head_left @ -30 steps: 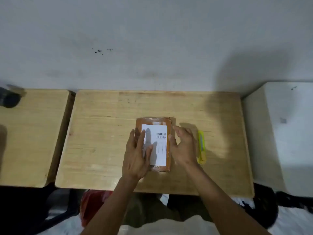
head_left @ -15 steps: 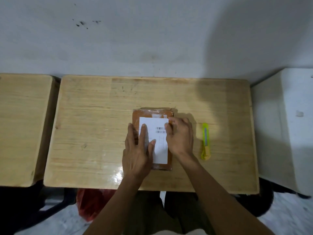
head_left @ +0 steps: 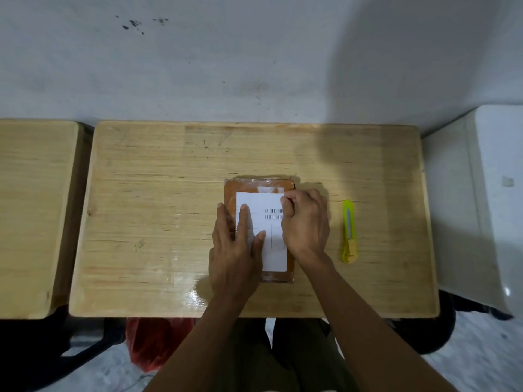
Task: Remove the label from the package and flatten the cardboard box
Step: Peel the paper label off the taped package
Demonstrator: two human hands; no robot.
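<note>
A flat orange-brown package (head_left: 249, 185), wrapped in clear tape, lies near the middle of the wooden table (head_left: 158, 193). A white label (head_left: 268, 202) with barcodes covers most of its top. My left hand (head_left: 235, 250) rests flat, fingers spread, on the package's left side and the label. My right hand (head_left: 305, 222) sits on the package's right side with its fingers curled at the label's upper right corner. Whether the corner is pinched or lifted cannot be told.
A yellow utility knife (head_left: 349, 232) lies on the table just right of my right hand. A second wooden table (head_left: 34, 207) stands to the left and a white cabinet (head_left: 486, 199) to the right. A red bag (head_left: 152, 340) sits under the table.
My right hand has moved from beside the package onto its right side, fingers curling up to the label's upper right corner. My left hand stays flat on the package.
</note>
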